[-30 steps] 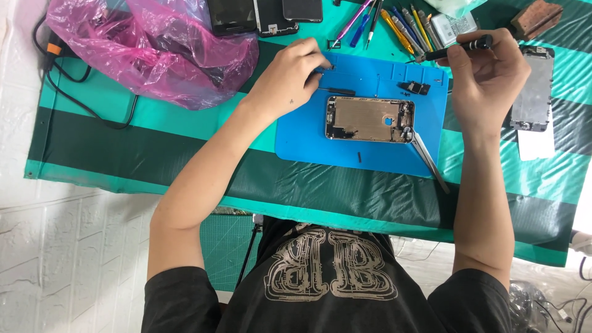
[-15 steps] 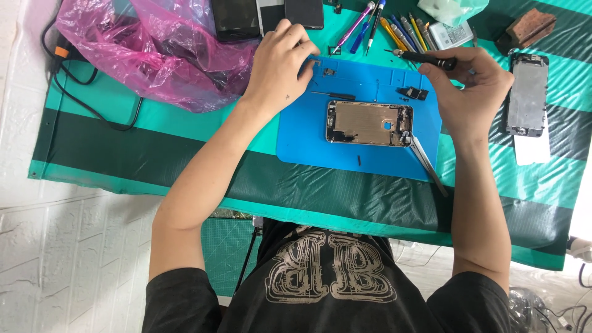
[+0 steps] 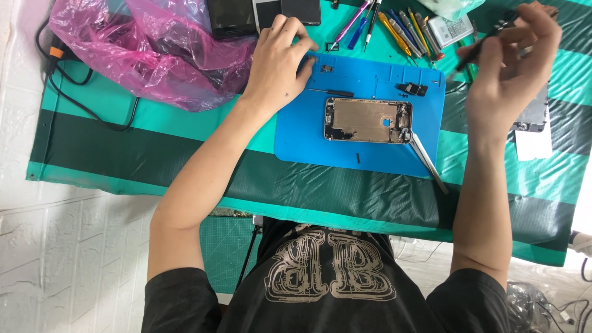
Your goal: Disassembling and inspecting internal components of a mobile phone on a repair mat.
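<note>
— Head view is showing the opened phone body (image 3: 369, 121) lying flat in the middle of the blue repair mat (image 3: 296, 145). Why is it lying there?

— I think the mat is keeping the small parts from rolling away: a thin black screwdriver (image 3: 331, 92) is lying just beyond the phone, and metal tweezers (image 3: 428, 163) are resting at its right corner, near for picking up.

— What is the left hand (image 3: 279, 60) doing?

— It is resting palm down on the far left corner of the mat, fingers curled loosely and grasping nothing that I can see. The pink plastic bag (image 3: 151, 49) is just to its left.

— And the right hand (image 3: 509, 77)?

— It is lifted above the table at the far right, pinching a thin dark tool (image 3: 487, 42) between its fingers.

— What is differing from half a second ago?

— The left hand was farther away, beyond the mat's edge; now it is lying on the corner. The right hand was low beside the mat and is now raised.
</note>
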